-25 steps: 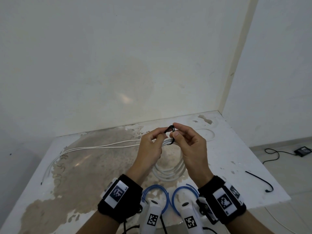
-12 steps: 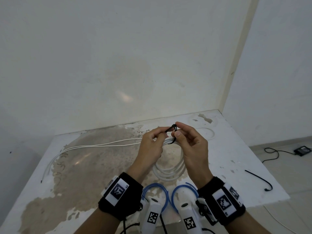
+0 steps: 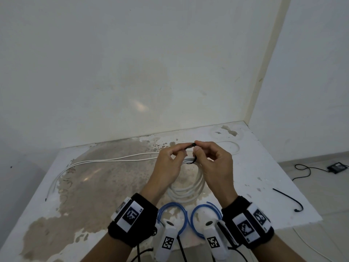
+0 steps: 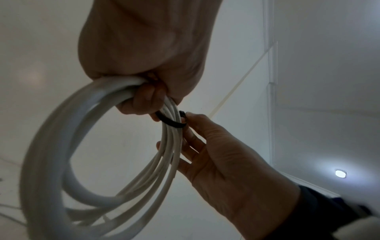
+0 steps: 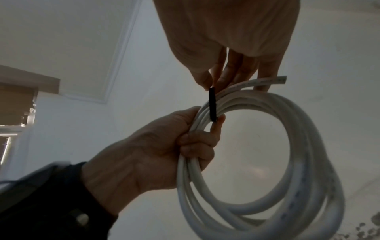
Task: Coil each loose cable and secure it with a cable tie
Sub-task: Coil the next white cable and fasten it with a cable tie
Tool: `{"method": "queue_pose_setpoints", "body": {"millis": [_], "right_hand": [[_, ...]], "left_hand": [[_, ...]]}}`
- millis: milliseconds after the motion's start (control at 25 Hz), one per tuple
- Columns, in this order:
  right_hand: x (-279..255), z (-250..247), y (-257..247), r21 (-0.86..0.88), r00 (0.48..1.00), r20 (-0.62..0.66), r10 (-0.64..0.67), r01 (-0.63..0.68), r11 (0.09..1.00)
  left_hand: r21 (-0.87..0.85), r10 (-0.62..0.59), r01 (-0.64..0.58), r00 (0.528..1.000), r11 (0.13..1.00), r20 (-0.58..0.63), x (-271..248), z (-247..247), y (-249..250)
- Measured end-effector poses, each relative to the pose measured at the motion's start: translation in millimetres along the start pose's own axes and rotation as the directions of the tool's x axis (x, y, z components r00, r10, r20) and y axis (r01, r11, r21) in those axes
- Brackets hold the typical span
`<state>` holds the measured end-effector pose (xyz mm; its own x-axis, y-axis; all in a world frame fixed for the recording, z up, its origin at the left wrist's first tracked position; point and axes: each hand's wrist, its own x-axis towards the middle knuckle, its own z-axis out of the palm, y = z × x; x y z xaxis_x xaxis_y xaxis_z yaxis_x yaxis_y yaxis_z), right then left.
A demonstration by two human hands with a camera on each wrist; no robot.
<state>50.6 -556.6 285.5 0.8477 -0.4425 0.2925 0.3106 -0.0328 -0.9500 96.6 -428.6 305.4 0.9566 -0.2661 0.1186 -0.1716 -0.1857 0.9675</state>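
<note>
Holding a white cable coil (image 3: 188, 188) raised above the tabletop (image 3: 268, 176), the left hand (image 3: 168, 163) has its lower fingers (image 5: 197, 146) curled around the bundled turns, as the right wrist view shows. A black cable tie (image 4: 170, 121) is looped around the bundle at the top of the coil, just beside those fingers. In the head view, the left thumb and forefinger pinch one end of the tie, and the right hand (image 3: 213, 163) pinches the other end between thumb and forefinger; the two pinches meet above the coil. The right hand's remaining fingers (image 4: 191, 146) are loosely extended behind the strands. The free cut end of the white cable (image 5: 273, 80) projects past the right fingertips in the right wrist view.

On the tabletop, a long loose white cable (image 3: 98, 161) runs from behind the left hand toward the far left edge. Two small blue cable coils (image 3: 170, 212) lie side by side near the front edge, between the wrists. A second black cable tie (image 3: 289, 198), hooked at one end, lies well apart to the right. On the floor at far right, a black cord leads to a small black adapter (image 3: 338, 166).
</note>
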Motion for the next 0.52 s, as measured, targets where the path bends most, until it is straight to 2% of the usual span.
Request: {"method": "queue_pose_setpoints", "body": {"millis": [80,240,360,520], "right_hand": [[3.0,-1.6,1.7,-0.063,1.0,0.019,0.001,0.0,0.998],[9.1,-3.7,2.6,-0.039,0.98,0.152,0.128,-0.123,0.992],[12.2,-4.1,4.9,-0.086,0.968,0.179,0.178,-0.165,0.983],[19.3,-2.0,9.9,-0.164,0.982,0.166,0.096,-0.068,0.984]], "left_hand": [[0.015,0.016,-0.017,1.0,1.0,0.012,0.1,-2.1,-0.8],[0.098,0.071,-0.078,0.994,0.992,0.078,0.7,-4.7,-4.9],[0.132,0.06,-0.076,0.991,0.988,0.118,-1.6,-7.0,-6.9],[0.145,0.08,-0.095,0.991,0.985,0.104,-1.7,-6.6,-16.3]]}}
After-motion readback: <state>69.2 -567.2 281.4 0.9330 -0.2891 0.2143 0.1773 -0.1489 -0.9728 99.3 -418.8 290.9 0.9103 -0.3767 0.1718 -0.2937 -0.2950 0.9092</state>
